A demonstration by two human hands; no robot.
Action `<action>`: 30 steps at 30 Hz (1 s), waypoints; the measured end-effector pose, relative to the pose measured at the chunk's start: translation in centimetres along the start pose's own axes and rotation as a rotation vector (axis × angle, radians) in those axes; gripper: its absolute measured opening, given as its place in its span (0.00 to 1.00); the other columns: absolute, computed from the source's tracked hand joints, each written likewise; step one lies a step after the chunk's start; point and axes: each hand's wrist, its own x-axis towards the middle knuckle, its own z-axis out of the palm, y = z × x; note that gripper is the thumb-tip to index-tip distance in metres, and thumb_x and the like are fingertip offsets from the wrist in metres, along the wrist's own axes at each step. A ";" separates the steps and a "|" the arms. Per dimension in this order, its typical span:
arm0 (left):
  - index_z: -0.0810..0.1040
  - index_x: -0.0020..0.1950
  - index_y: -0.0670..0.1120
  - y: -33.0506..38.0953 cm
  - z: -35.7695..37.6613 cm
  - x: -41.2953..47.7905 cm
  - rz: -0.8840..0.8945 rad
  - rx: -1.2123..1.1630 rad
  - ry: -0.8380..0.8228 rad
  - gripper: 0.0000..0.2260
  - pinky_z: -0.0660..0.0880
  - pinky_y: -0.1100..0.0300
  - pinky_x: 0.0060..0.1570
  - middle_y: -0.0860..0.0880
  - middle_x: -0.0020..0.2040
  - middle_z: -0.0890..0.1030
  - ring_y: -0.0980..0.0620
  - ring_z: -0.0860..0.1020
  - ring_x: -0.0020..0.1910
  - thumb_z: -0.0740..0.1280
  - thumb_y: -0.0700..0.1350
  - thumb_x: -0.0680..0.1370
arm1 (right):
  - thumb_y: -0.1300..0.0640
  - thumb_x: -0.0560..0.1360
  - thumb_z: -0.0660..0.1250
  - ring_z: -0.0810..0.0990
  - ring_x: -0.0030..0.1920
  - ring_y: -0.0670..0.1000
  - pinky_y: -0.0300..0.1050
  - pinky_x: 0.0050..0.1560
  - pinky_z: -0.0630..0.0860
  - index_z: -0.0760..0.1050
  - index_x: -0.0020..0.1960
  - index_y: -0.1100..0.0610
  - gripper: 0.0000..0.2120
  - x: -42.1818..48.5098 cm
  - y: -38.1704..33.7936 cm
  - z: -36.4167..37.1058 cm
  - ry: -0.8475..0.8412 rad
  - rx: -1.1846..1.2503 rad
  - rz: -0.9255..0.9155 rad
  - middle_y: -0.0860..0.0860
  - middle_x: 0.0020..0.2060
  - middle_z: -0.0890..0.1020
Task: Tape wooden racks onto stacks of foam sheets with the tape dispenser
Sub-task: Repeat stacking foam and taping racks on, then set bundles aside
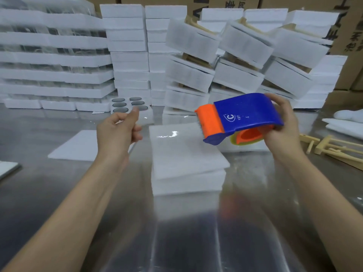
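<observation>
Hands: left (117, 134) loose, right (283, 126) round dispenser (241, 114)

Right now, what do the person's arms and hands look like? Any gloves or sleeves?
No gloves, and no sleeves in view. The left hand and right hand are bare, and so are the left forearm and right forearm down to the picture's edge. I see no watch, bracelet or ring, though the picture is slightly blurry.
</observation>
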 end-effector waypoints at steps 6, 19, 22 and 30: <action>0.65 0.40 0.50 0.5 -7.4 4.6 0.040 -0.286 0.352 0.12 0.59 0.70 0.21 0.60 0.20 0.69 0.61 0.65 0.20 0.61 0.47 0.82 | 0.69 0.73 0.64 0.78 0.58 0.47 0.48 0.62 0.76 0.73 0.64 0.51 0.23 0.4 3.6 -5.3 0.364 -0.116 0.140 0.45 0.54 0.78; 0.76 0.62 0.44 -2.0 0.2 -1.8 0.268 0.992 -0.340 0.19 0.70 0.58 0.57 0.47 0.61 0.78 0.48 0.75 0.62 0.58 0.56 0.80 | 0.41 0.65 0.74 0.80 0.58 0.55 0.59 0.58 0.77 0.74 0.56 0.49 0.24 0.9 -3.8 -2.6 0.433 0.264 -0.115 0.54 0.56 0.82; 0.74 0.62 0.47 -2.7 0.1 -1.8 -0.034 0.798 -0.523 0.17 0.75 0.65 0.50 0.53 0.58 0.79 0.56 0.79 0.55 0.64 0.56 0.78 | 0.35 0.60 0.76 0.81 0.57 0.54 0.56 0.58 0.78 0.75 0.56 0.49 0.30 0.2 -4.1 -1.7 0.418 0.335 -0.058 0.53 0.55 0.82; 0.76 0.59 0.49 -2.9 0.7 -1.9 -0.394 0.207 -0.534 0.14 0.77 0.66 0.31 0.55 0.45 0.86 0.57 0.84 0.41 0.71 0.42 0.75 | 0.70 0.68 0.66 0.81 0.54 0.51 0.50 0.55 0.79 0.73 0.62 0.60 0.23 -0.4 -1.1 -0.3 0.345 0.481 0.130 0.52 0.52 0.83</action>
